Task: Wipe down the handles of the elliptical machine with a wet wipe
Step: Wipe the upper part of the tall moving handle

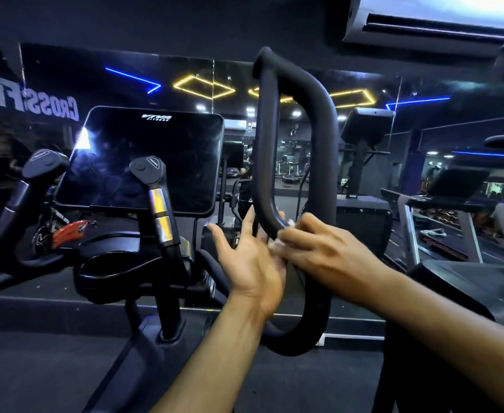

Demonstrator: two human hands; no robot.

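one loop handle [292, 120], one wet wipe [277, 241] under right hand [319, 248] fingers; left hand [253, 257] fingers released

Dim room lit by blue and yellow neon strips [204, 87]; glare on console screen [143, 162]; edges bent by wide-angle distortion.

One looped handle [319, 120], two short grips [148, 171], one console screen [143, 159], two hands [253, 263], one wipe [277, 242]
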